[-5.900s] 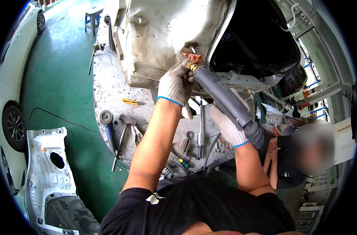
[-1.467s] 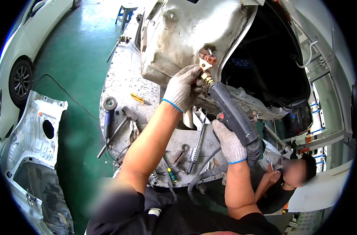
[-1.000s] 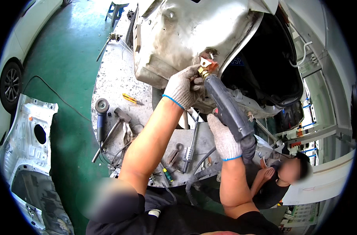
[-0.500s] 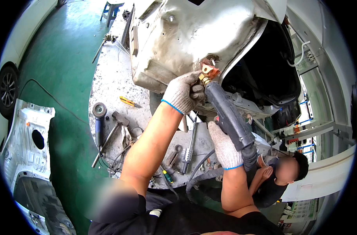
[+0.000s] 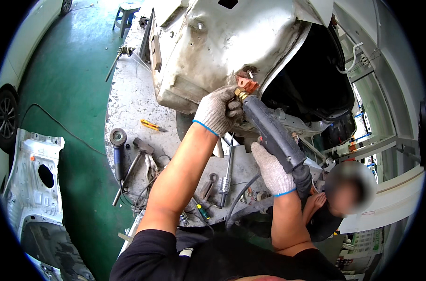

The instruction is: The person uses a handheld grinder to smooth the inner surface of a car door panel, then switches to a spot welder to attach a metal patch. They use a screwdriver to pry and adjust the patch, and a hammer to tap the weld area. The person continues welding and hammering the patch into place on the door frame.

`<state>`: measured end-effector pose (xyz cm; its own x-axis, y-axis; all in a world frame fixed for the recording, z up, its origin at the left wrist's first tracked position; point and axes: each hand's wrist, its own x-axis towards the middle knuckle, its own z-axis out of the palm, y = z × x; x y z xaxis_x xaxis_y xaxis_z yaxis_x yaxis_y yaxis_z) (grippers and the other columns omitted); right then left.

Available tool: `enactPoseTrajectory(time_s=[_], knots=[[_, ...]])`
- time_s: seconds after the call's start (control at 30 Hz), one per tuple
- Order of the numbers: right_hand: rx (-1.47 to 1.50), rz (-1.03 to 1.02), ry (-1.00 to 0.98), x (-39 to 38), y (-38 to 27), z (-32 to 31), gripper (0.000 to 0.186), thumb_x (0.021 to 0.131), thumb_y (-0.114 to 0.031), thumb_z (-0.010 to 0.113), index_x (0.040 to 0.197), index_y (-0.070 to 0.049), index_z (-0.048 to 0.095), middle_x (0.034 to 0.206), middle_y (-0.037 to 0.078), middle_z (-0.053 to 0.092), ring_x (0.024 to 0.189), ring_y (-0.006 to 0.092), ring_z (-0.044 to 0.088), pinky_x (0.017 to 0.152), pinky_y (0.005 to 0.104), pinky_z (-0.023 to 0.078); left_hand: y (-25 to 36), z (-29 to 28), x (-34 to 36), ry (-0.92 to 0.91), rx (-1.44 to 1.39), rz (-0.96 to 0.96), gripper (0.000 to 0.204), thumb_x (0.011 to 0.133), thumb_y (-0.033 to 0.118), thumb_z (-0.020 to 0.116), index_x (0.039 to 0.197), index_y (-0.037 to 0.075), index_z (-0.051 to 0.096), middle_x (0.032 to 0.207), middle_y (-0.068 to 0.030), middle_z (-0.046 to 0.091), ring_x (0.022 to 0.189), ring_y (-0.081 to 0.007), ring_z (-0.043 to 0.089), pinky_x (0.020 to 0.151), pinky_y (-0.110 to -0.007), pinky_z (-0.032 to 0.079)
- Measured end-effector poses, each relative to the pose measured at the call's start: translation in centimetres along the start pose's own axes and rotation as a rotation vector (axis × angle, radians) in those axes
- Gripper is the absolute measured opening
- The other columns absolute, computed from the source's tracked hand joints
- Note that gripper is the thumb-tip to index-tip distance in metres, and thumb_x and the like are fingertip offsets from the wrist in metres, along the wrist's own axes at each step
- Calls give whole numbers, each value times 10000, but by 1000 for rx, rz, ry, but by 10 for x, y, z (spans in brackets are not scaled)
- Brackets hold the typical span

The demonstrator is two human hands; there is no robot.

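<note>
Both my hands wear grey knit gloves with blue cuffs. My right hand [image 5: 271,169] grips the handle of a dark grey gun-shaped tool [image 5: 273,136] whose copper tip [image 5: 244,88] presses against the edge of a bare, sanded car body panel [image 5: 213,42]. My left hand [image 5: 215,110] is closed around the front of the tool just behind the tip, next to the panel's wheel-arch edge. A thick hose [image 5: 243,199] runs down from the tool's handle.
Below the panel lies a metal sheet [image 5: 128,107] with an angle grinder [image 5: 117,150], a hammer [image 5: 133,166], a ratchet [image 5: 226,173], wrenches and a yellow tool [image 5: 149,125]. Another person [image 5: 334,206] crouches at the lower right. A white panel [image 5: 32,182] lies on the green floor [image 5: 68,79].
My hands and the tool hold the same place on the panel edge. The view has tilted and shifted slightly; the other person's head has moved a little further into view at the lower right.
</note>
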<state>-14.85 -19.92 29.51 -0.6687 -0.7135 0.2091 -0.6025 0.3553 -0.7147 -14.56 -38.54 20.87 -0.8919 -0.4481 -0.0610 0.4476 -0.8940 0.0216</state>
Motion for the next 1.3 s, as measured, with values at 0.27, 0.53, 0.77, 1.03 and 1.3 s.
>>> enactPoseTrajectory(time_s=[0.27,0.53,0.77,1.03,1.3], knots=[[152,-37,-20,1,4,1,215,877,-56,765,1075,-20,689,939,47,676,860,149,634,791,342,531,0,-7,1,-54,-9,22,197,1049,67,459,1170,11,604,884,-59,623,546,-71,431,415,-190,314],[90,-96,-7,4,17,0,206,885,-83,756,1070,-12,697,929,55,678,882,160,652,800,352,534,0,-1,0,-39,-32,1,205,1052,86,426,1129,2,596,856,-68,607,542,-76,431,411,-195,316],[-43,-137,-19,5,16,-3,229,862,-76,762,1071,-16,690,926,54,675,872,144,636,788,345,534,-1,-11,5,-90,-64,18,150,1067,129,476,1050,33,590,791,-19,549,538,-72,404,418,-198,283],[-21,-92,-120,-47,58,-26,364,890,-57,741,1237,-23,636,1099,102,682,1001,223,656,891,390,543,-76,-276,-73,635,-50,306,190,929,71,663,1110,72,603,929,-123,651,716,-294,614,694,-410,572],[89,82,-188,-70,116,-14,232,879,-22,766,1084,-37,659,978,10,643,910,117,598,819,313,524,-78,-260,-109,481,759,371,472,938,-68,499,1396,-116,395,1344,-311,508,1130,-380,580,972,-405,501]])
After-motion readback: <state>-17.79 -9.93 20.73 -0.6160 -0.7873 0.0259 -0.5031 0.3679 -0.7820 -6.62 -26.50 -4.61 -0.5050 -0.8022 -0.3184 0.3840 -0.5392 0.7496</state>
